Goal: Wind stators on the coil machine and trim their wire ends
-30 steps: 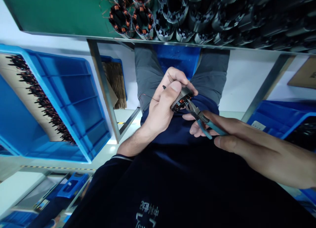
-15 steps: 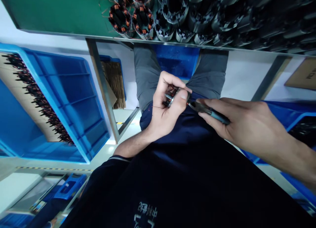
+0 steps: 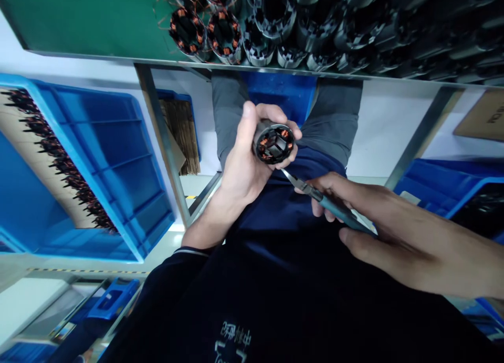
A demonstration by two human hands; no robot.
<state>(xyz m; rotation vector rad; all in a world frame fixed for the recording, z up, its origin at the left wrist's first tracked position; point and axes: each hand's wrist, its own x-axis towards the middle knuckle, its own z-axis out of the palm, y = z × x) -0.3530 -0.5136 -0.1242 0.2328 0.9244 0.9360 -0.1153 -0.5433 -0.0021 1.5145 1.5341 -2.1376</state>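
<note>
My left hand (image 3: 246, 161) is wrapped round a motor stator (image 3: 274, 143), a short dark cylinder with copper windings inside. Its open end faces up toward me. My right hand (image 3: 366, 213) grips needle-nose pliers (image 3: 328, 203) by their dark teal handles. The narrow jaws point up and left, with the tip close to the lower edge of the stator; whether they touch it I cannot tell. Both hands are above my lap.
A green-topped bench (image 3: 98, 22) runs across the front, with copper-wound stators (image 3: 224, 36) and rows of unwound stator cores (image 3: 275, 11) along its edge. On the left a blue crate (image 3: 106, 158) holds several wound parts (image 3: 59, 158). Another blue crate (image 3: 429, 187) stands at right.
The stator has turned in my left hand so its open end faces me, and the thumb has moved to its left side. The pliers have tilted and drawn down from it.
</note>
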